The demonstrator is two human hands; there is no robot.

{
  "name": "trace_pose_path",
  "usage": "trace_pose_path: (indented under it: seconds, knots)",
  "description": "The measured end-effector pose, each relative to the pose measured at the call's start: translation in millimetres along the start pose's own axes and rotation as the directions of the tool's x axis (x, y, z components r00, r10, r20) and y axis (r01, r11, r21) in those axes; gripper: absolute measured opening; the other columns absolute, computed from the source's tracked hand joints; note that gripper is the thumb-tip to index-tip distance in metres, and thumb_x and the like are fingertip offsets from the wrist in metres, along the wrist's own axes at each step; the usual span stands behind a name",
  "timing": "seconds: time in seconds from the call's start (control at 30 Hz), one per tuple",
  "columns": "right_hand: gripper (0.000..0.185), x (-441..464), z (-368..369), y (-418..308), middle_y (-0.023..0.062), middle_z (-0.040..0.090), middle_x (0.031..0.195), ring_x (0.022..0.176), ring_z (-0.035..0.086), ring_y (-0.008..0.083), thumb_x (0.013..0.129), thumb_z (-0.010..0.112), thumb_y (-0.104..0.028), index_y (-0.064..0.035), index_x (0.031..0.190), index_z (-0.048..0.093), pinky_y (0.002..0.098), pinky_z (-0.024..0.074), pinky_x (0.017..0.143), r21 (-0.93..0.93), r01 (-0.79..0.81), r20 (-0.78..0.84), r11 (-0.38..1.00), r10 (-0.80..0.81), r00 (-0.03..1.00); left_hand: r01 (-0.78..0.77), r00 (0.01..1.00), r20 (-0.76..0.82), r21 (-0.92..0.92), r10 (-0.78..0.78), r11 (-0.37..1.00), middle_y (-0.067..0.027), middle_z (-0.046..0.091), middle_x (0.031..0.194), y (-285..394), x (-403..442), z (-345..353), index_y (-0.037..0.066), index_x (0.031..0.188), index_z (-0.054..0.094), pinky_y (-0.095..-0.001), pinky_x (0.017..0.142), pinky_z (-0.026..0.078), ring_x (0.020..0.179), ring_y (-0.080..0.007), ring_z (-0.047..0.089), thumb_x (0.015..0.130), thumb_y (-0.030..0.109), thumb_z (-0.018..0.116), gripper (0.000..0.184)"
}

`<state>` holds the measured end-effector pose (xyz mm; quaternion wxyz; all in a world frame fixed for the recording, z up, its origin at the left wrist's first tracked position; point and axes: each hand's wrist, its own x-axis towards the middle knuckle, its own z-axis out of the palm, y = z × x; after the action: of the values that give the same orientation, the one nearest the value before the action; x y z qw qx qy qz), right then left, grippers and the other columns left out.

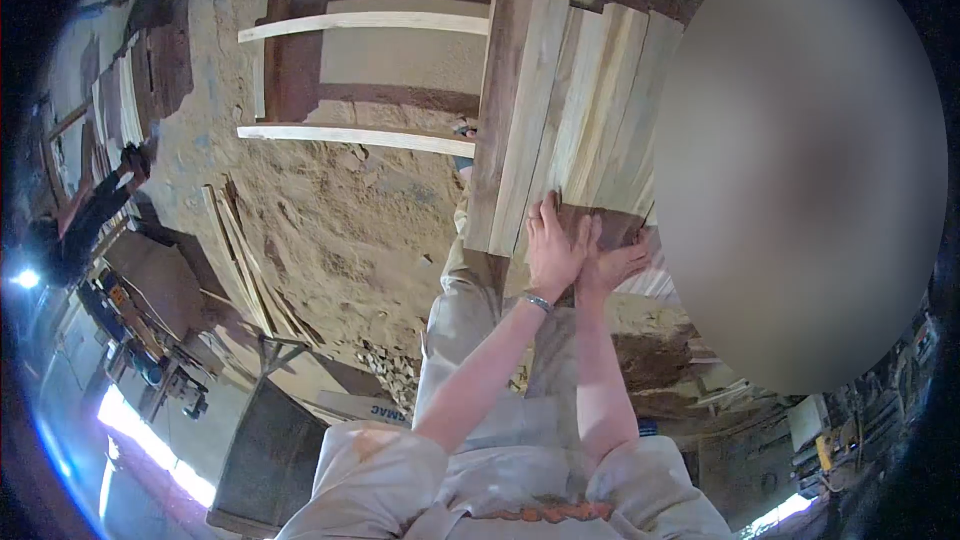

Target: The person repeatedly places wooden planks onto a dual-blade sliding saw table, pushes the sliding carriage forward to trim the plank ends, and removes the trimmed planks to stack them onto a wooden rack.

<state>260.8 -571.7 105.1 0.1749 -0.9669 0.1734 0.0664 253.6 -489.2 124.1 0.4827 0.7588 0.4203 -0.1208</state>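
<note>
Wooden slats [545, 105] lie side by side across two long pale rails [360, 137], with the bare rails reaching out to the left. My left hand [555, 248] rests at the near ends of the slats, its fingers apart and pointing away from me. Close beside it, wrists nearly touching, my right hand [612, 262] lies against the slat ends with its fingers spread to the right. Neither hand is wrapped round a slat. A large blurred area hides the right side of the slats.
Loose wood strips [240, 260] lie on the sandy ground at left. A dark wheelbarrow-like tray [265, 460] stands at lower left. Another person [95, 215] is at the far left near stacked wood. Tools [825, 450] show at lower right.
</note>
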Motion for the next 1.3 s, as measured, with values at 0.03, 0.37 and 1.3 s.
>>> trace_pose_path:
  seconds: [0.03,0.37,1.3]
  knots:
    - [0.09,4,0,1,0.0284,0.047,0.118,0.115,0.041,0.0444,0.078,0.073,-0.055,0.0084,0.131,0.038,0.0534,0.03,0.103,0.047,-0.01,0.006,0.999,0.01,1.0,-0.021,1.0,-0.02,0.039,0.022,0.999,-0.0287,0.038,0.133,0,-1,2,-0.004,0.143,0.027,-0.0531,0.104,0.033,0.121,-0.0474,0.039,0.087,0.04,0.064,0.08]
    - [0.056,16,-35,-5,0.017,0.06,0.1,0.094,0.056,0.0313,0.093,0.059,-0.047,0.0049,0.113,0.056,0.0429,0.0433,0.083,0.262,-0.194,0.245,0.945,0.129,0.961,-0.002,1.0,0.015,0.17,-0.001,0.985,-0.0273,0.037,0.135,13,-19,-11,0.0,0.147,0.023,-0.0551,0.105,0.029,0.125,-0.0464,0.036,0.087,0.045,0.064,0.086]
    - [0.156,142,-35,74,0.0344,-0.001,0.155,0.146,0.0,0.0456,0.051,0.073,-0.082,0.0104,0.148,-0.007,0.0558,0.0121,0.117,-0.507,0.008,0.247,0.862,0.136,0.959,-0.107,0.906,0.336,-0.407,0.258,0.907,-0.0267,0.024,0.15,-6,59,-149,-0.001,0.152,0.006,-0.0474,0.118,0.02,0.142,-0.0417,0.022,0.041,0.04,0.093,0.146]
